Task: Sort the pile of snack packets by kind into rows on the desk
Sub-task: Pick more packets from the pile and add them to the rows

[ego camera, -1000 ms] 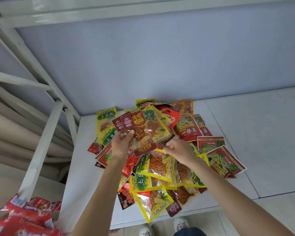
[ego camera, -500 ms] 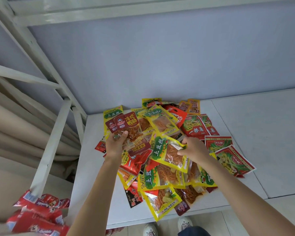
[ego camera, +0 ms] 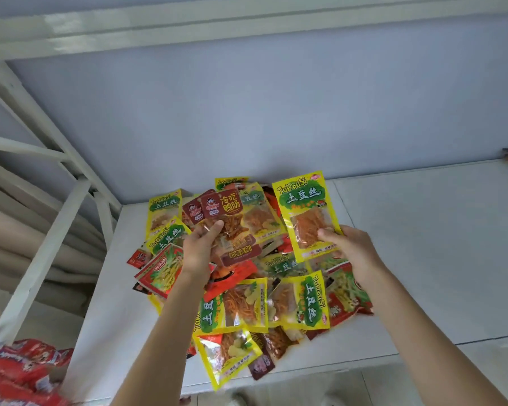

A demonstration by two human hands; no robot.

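A mixed pile of snack packets (ego camera: 247,300) covers the left part of the white desk (ego camera: 423,259): yellow-green ones, red-green ones and dark brown ones. My left hand (ego camera: 198,250) holds a small stack of dark brown packets (ego camera: 226,221) upright above the pile's back left. My right hand (ego camera: 349,247) pinches a yellow-green packet (ego camera: 305,215) by its lower edge and holds it upright above the pile's right side.
A grey-blue wall stands behind the desk. A white metal frame (ego camera: 41,250) slants down at the left beside beige curtains. Red packets (ego camera: 21,370) lie at the bottom left corner. Bare desk surface stretches to the right of the pile.
My right hand has lifted the yellow-green packet out of the pile, up and to the right, turning it upright. My left hand keeps the brown stack in about the same place.
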